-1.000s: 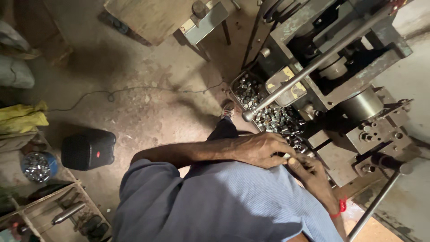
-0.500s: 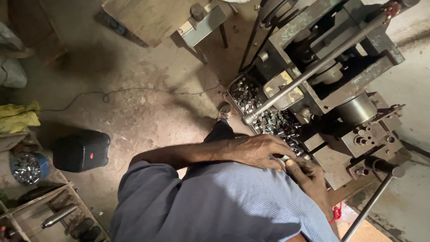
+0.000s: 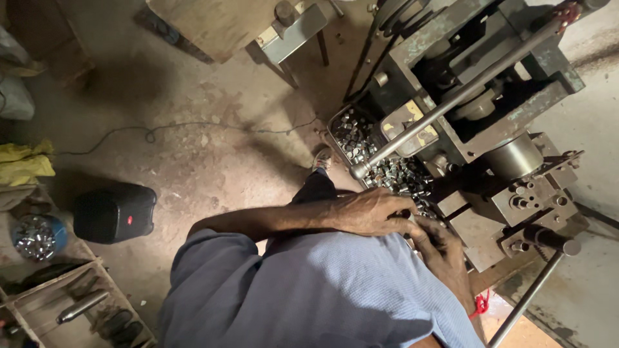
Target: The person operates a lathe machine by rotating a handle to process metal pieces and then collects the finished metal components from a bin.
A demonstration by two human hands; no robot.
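No packages, labels, signs or screens are visible.

You stand on a stained concrete floor (image 3: 193, 129). On it lie a thin cable (image 3: 193, 127), a black box (image 3: 115, 212), a blue tub of metal bits (image 3: 35, 236) and yellow cloth (image 3: 24, 162). A wooden crate (image 3: 77, 303) with tools sits at the lower left. A tray (image 3: 335, 129) of small metal parts (image 3: 387, 169) rests by the machine (image 3: 490, 129), beside your shoe (image 3: 322, 158).
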